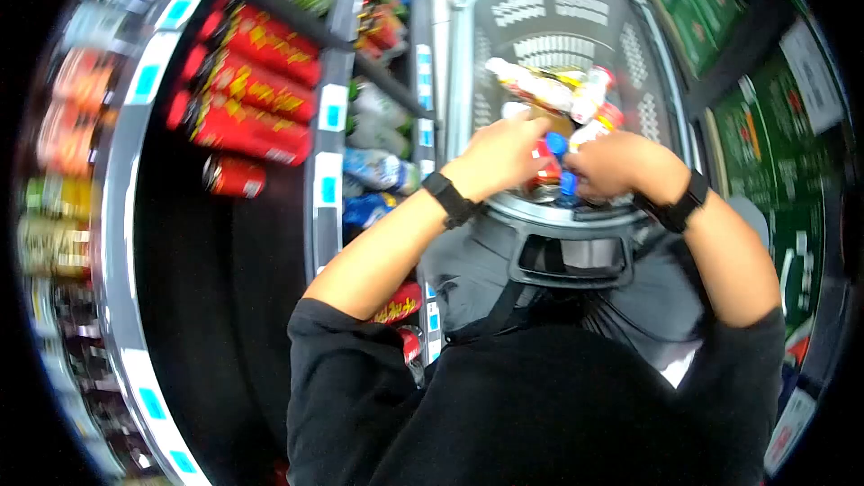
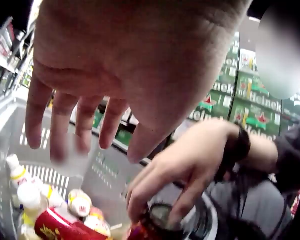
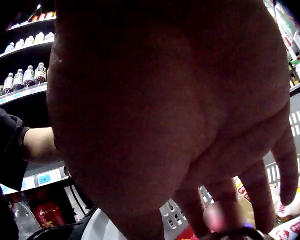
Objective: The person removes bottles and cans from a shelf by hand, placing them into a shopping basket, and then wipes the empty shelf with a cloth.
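In the head view my left hand and right hand are both inside the near end of a grey shopping basket. Between them show a red container and two blue caps. From the left wrist, my left hand has its fingers stretched out above the contents, holding nothing. Below them lies a red bottle or can with gold lettering. The thumb and fingers of my right hand grip a dark-rimmed bottle, red lower down. White bottles lie farther in.
On the left, a shelf carries red bottles lying on their sides and a red can. Green beer cartons are stacked along the right. The basket's handle is close to my body.
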Demonstrator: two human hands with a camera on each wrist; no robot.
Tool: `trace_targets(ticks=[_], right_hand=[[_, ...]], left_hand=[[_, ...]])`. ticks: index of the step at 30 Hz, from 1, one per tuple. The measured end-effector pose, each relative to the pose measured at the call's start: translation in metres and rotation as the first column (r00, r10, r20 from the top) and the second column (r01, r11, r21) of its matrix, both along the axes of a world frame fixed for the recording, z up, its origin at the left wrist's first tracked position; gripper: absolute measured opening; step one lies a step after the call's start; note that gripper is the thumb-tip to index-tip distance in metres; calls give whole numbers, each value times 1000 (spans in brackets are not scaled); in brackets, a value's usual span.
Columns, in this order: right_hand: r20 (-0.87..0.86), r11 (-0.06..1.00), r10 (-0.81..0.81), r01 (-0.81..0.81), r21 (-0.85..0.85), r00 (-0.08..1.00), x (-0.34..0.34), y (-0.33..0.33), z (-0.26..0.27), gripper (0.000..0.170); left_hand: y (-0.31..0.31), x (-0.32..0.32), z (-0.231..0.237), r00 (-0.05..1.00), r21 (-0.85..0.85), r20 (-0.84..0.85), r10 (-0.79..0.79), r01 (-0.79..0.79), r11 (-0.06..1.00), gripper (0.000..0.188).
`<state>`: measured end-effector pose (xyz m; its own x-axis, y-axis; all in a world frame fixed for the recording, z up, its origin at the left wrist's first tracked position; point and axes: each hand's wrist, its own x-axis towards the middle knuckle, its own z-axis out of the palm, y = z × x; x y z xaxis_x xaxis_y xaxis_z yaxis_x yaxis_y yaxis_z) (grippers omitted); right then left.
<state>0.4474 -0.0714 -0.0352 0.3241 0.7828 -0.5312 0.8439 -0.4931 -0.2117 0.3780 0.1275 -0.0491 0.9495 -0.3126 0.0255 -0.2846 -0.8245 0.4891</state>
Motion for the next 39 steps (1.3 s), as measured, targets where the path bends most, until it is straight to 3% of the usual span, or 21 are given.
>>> trace_targets(ticks=[3,5,6,7,9,11,13,15,18,19,21,22,23,25,27,29,30,32,33,35,39], right_hand=[[27,998,57,-57,14,998,-5,6,14,33],[-4,997,71,-70,33,997,-7,12,16,33],[-62,996,14,-19,-82,998,-8,19,24,33],[-46,999,34,-35,-19,998,-9,18,22,32],[6,994,92,-92,53,996,-6,20,16,34],[9,991,118,-118,55,993,-5,24,21,32],[5,989,141,-141,55,990,-5,28,27,32],[-35,994,101,-99,37,994,-6,32,33,33],[-9,995,100,-99,20,995,-7,32,34,34],[-6,995,96,-96,23,995,-7,30,33,34],[12,991,112,-113,71,994,-8,25,31,34],[15,992,106,-106,74,994,-8,23,31,34],[25,990,98,-100,96,995,-9,21,30,34],[37,989,81,-85,118,996,-9,17,30,35],[26,993,86,-88,72,996,-9,16,30,35],[31,992,88,-91,85,996,-9,15,26,35],[36,990,93,-96,99,995,-9,15,25,35],[36,991,91,-94,96,995,-10,17,30,35],[34,992,87,-90,91,996,-11,18,32,35],[15,993,88,-89,81,996,-12,24,36,35],[37,988,118,-121,97,992,-1,25,20,34]], left_hand=[[14,-21,59,967,-166,182,178,-148,975,31],[35,-45,95,914,-277,202,352,-292,915,24],[49,-61,106,878,-389,148,456,-372,843,21],[64,-80,117,834,-491,83,545,-441,751,19],[87,-120,141,676,-431,175,716,-601,673,18],[124,-151,150,587,-398,156,795,-699,594,19],[174,-176,155,528,-171,157,834,-818,550,19],[217,-186,157,385,-63,124,914,-917,395,29],[267,-182,147,222,-131,146,964,-962,242,54],[296,-182,132,225,-132,150,963,-960,245,54],[334,-178,112,226,-6,402,887,-968,250,57],[336,-176,114,242,-30,217,946,-967,254,62],[336,-177,113,250,-30,218,943,-964,263,62],[324,-175,117,334,-108,50,941,-935,338,62],[324,-172,120,296,-39,85,951,-953,300,55],[321,-175,123,207,-143,-138,969,-972,187,54],[321,-178,122,206,-143,-138,969,-972,186,54],[318,-189,117,202,-13,151,968,-978,207,61],[306,-192,120,202,-11,149,968,-979,206,61],[262,-194,135,322,85,414,851,-945,316,68],[173,-200,165,227,-13,430,874,-966,258,64]])
